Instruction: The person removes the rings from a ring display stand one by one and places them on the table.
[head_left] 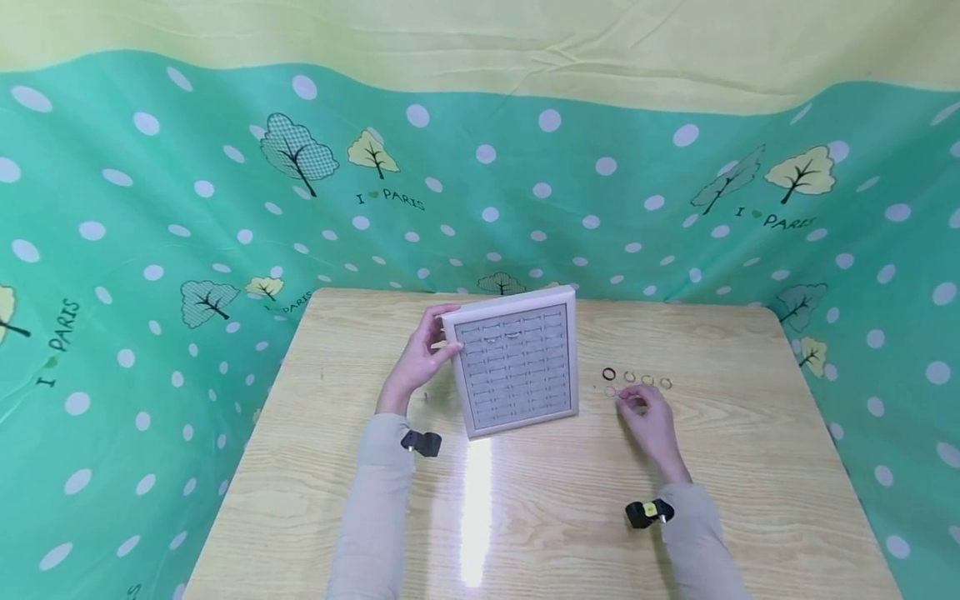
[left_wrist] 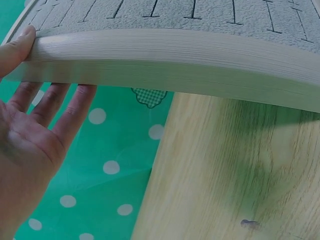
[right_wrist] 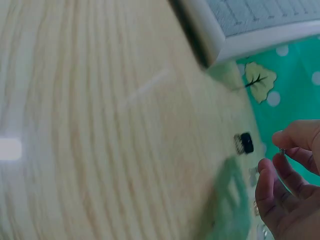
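A square ring display tray with a pale frame and grey slotted padding stands tilted up on the table. My left hand grips its upper left edge, thumb on the front and fingers behind. Two rings sit in slots near the tray's top. To the tray's right, my right hand pinches a small silver ring between thumb and fingertip; most of it is hidden. Just beyond the hand lie a dark red ring and several metal rings on the table.
The pale wooden table ends at a green dotted curtain behind and at the sides. A tiny dark mark or object shows left of the tray. Light glares on the tabletop in front.
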